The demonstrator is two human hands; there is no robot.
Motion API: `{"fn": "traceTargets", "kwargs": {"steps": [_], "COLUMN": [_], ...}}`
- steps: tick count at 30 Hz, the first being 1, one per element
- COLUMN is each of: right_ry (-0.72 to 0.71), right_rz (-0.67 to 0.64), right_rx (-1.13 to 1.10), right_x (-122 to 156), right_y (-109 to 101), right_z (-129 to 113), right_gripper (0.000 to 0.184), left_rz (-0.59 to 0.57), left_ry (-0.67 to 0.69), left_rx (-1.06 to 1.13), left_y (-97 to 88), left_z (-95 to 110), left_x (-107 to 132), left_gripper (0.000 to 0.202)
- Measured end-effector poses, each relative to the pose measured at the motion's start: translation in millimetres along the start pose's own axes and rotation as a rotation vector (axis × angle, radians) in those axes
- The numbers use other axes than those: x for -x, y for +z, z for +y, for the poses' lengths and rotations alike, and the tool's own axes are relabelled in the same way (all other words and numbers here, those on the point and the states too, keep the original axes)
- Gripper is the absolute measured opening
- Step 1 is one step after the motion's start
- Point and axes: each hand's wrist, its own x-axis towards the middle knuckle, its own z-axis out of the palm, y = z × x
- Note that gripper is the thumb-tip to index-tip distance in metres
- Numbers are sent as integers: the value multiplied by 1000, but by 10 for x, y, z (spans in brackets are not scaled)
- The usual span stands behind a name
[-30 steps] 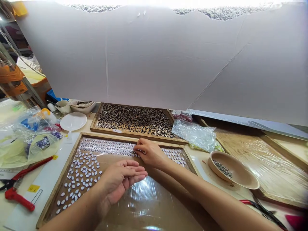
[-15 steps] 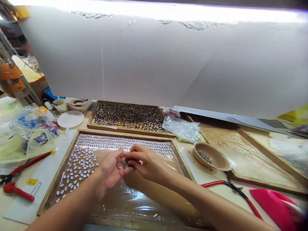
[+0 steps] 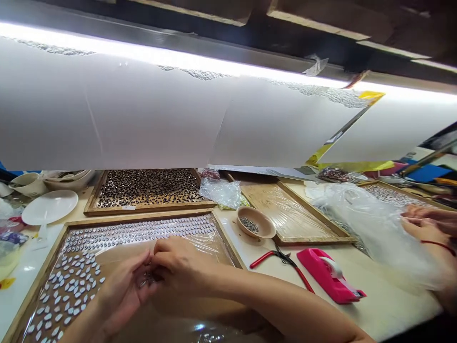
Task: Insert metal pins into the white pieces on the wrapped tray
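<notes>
Over the framed tray [image 3: 139, 218], the left grip [image 3: 123, 288], half-open, cups small pieces [image 3: 145, 280]; the right grip [image 3: 180, 263] curls above, contents hidden.

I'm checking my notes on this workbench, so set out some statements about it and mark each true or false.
1. Small metal pieces lie in the person's cupped left grip. True.
2. The tan bowl stands left of the near tray. False: it stands to the tray's right.
3. All the white pieces on the near tray lie in neat rows. False: those at its left side are scattered.
4. The tape dispenser is pink. True.
5. The red-handled pliers are in the right grip. False: they lie on the table; the right grip is up against the left.
</notes>
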Motion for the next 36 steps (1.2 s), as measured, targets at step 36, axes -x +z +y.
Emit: {"fn": "traceTargets", "kwargs": {"steps": [36], "right_ry": [252], "right_rz": [230], "right_rx": [-538], "right_x": [105], "right_y": [101], "right_z": [84], "right_gripper": [18], "left_rz": [-46], "left_ry": [-51], "left_rx": [-197], "left_y": [43], "left_z": [-5], "left_x": [-81], "left_gripper": [9]}}
